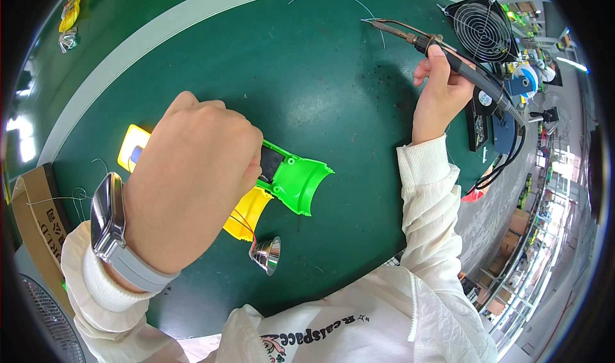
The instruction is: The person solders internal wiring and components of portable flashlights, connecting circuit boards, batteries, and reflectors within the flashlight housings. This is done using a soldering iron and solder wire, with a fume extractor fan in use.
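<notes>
My left hand (pixel 195 148), wearing a watch, is closed in a fist over plastic housing pieces. The curled fingertips are hidden, so I cannot tell what they grip. From under its fingers a green plastic shell (pixel 300 182) sticks out to the right. Below that lies a yellow plastic shell (pixel 251 212), with thin wires running to a shiny silver reflector cup (pixel 266 255). Another yellow piece (pixel 131 142) shows left of the fist. At the upper right my right hand (pixel 442 90) is wrapped round a soldering iron (pixel 458 65), its tip pointing left over a thin solder wire (pixel 362 5).
A square black fan with a wire guard (pixel 482 31) stands at the back right of the green table (pixel 256 55). Dark cables hang beside the right hand. A cardboard box (pixel 40 212) is at the left edge. Another yellow piece with a reflector (pixel 72 17) lies far left.
</notes>
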Demonstrator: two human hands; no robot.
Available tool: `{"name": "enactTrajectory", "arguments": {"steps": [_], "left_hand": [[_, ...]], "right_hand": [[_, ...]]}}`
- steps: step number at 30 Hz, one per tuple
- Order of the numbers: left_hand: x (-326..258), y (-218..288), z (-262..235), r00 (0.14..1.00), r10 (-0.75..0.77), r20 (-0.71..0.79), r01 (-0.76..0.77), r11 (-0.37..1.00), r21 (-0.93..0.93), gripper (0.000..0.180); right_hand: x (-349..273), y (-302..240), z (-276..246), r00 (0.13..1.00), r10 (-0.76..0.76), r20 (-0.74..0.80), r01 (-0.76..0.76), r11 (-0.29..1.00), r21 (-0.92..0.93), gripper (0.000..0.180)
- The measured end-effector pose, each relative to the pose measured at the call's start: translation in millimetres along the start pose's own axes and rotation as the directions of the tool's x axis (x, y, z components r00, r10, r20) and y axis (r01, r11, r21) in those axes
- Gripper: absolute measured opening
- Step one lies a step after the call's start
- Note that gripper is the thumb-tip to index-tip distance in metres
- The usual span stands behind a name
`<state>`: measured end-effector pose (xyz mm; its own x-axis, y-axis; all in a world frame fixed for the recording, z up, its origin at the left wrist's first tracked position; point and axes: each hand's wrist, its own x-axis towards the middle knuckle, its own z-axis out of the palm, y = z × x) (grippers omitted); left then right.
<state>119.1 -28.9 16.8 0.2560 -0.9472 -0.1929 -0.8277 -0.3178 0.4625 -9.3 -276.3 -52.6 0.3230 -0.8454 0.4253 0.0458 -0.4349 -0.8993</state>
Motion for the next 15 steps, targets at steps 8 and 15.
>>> {"name": "enactTrajectory", "arguments": {"steps": [8, 15], "left_hand": [[1.7, -0.1, 1.2, 1.0, 0.005, -0.012, -0.005, 1.0, 0.0, 0.01], [0.6, -0.5, 0.2, 1.0, -0.003, 0.005, 0.003, 1.0, 0.004, 0.01]], "right_hand": [[1.1, 1.7, -0.9, 1.0, 0.003, 0.016, -0.004, 0.999, 0.054, 0.024], [0.2, -1.2, -0.3, 1.0, 0.002, 0.005, -0.003, 1.0, 0.028, 0.018]]}}
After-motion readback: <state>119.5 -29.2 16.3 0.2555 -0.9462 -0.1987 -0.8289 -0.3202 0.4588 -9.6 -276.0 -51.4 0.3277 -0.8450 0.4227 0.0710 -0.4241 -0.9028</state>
